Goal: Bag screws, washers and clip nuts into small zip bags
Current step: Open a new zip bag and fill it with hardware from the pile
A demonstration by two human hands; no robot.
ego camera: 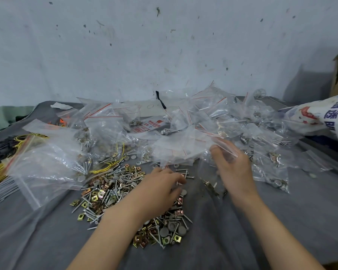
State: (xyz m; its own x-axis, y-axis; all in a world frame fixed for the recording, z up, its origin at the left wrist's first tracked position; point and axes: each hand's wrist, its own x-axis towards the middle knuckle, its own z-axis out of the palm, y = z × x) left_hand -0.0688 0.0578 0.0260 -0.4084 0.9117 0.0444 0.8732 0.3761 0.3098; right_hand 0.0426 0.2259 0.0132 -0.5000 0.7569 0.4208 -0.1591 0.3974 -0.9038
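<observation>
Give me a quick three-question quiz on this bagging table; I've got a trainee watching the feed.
1. What colour are the seal stripes on the zip bags?
2. True or false: the loose hardware pile of screws, washers and clip nuts lies in a tray.
3. The left hand reaches: A) over the hardware pile B) into a cardboard box C) onto the yellow wires.
Key: 1 red; 2 false, it lies on the grey cloth; 3 A.
</observation>
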